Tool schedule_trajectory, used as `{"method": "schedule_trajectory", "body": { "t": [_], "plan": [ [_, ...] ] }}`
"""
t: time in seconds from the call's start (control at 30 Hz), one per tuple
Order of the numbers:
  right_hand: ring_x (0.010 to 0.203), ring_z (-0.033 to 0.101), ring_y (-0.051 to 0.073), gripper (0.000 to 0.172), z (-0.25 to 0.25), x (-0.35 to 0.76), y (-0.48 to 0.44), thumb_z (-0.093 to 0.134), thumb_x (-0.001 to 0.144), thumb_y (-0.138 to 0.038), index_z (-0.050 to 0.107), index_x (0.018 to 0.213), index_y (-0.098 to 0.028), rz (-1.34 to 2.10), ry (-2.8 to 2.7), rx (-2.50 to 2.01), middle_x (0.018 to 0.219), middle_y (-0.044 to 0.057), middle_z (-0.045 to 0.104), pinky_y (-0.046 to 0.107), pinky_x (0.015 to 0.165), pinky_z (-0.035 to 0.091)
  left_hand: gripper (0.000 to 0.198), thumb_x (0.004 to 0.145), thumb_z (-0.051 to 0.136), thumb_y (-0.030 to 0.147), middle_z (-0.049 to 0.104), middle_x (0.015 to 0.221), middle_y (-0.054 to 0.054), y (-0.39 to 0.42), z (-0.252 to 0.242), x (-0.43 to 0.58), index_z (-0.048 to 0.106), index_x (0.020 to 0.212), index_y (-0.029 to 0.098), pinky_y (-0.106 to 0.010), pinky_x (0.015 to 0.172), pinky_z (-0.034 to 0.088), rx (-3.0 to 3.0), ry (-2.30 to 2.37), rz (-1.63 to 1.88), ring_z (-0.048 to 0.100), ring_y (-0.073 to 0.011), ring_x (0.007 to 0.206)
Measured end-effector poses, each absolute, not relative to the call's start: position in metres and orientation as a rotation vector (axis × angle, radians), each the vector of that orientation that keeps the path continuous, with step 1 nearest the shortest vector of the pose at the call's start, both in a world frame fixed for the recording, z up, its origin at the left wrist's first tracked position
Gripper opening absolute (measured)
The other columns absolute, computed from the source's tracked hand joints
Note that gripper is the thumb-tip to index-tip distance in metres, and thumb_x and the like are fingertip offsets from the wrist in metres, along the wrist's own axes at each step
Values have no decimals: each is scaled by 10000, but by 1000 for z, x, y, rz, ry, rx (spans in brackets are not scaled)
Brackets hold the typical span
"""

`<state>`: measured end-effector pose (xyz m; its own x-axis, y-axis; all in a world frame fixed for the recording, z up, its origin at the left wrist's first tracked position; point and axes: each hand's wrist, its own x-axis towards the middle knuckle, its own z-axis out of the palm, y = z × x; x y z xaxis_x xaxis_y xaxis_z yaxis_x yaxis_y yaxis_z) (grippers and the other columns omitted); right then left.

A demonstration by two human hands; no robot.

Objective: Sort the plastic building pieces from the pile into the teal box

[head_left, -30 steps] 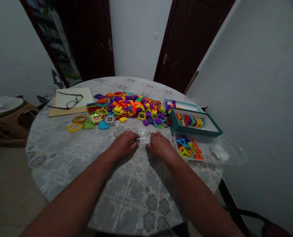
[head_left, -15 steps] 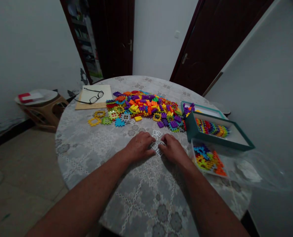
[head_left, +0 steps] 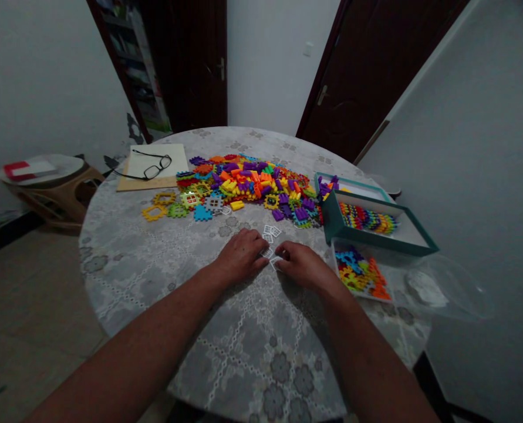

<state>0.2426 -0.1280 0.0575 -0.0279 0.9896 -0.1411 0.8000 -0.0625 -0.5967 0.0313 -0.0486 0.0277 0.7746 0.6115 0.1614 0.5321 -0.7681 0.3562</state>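
Small white plastic window-frame pieces (head_left: 267, 238) lie on the patterned tablecloth (head_left: 252, 329) between my two hands. My left hand (head_left: 242, 256) rests on the table, thumb and fingers closing about the edge of one white piece. Facing it, my right hand (head_left: 302, 264) has its fingers curled, with thumb and forefinger at another white window piece (head_left: 275, 264). The fingertips partly cover both of these pieces. Beyond the hands spreads a heap of colourful plastic building pieces (head_left: 252, 181), with gear-edged square frames at its near left.
To the right stand a green box (head_left: 413, 238) holding rows of coloured pieces and a clear plastic container (head_left: 391, 298) with more. Black glasses (head_left: 152, 171) lie on a board with paper (head_left: 179, 154) at the left. A wooden stool (head_left: 78, 182) stands beyond the table.
The view has swung slightly, shifting everything left and a little up. My right hand's fingers have moved at the white pieces, and fewer of them show between my hands.
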Motion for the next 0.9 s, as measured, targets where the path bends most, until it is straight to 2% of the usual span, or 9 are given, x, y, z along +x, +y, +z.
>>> {"method": "schedule_trajectory", "body": {
  "t": [0.17,0.3,0.53,0.73,0.9],
  "plan": [
    [970,675,214,132,57,241,-127,742,940,-190,737,1072,-185,713,-1989,-1972,1090,84,774,296,821,441,228,994,727,300,678,1223,-122,-49,29,32,715,1199,199,-451,1043,474,2658,886,387,584,-303,1145],
    [954,637,208,55,55,242,-126,747,935,-185,720,984,-183,646,-2067,-1960,1047,77,730,302,837,431,190,980,704,241,676,1218,-118,-48,28,32,696,1166,205,-456,1050,469,2635,904,399,582,-300,1146],
    [975,635,221,143,56,242,-128,770,922,-195,715,1054,-199,668,-2037,-1935,1079,82,712,315,849,449,164,1015,708,328,676,1199,-120,-47,29,34,692,1127,210,-448,999,484,2744,902,315,581,-308,1127],
    [920,612,202,53,58,241,-129,754,925,-193,703,938,-199,647,-2058,-1972,1028,71,690,307,823,441,236,1120,509,325,699,1129,-106,-43,27,36,715,1094,215,-388,931,497,2739,928,327,617,-274,1073],
    [938,630,213,134,61,240,-130,753,927,-193,709,1053,-203,678,-2043,-1981,1063,79,724,312,816,430,238,1119,472,294,738,1084,-99,-41,26,34,697,1105,219,-350,857,504,2624,1023,346,680,-256,1016]
  ]
}}
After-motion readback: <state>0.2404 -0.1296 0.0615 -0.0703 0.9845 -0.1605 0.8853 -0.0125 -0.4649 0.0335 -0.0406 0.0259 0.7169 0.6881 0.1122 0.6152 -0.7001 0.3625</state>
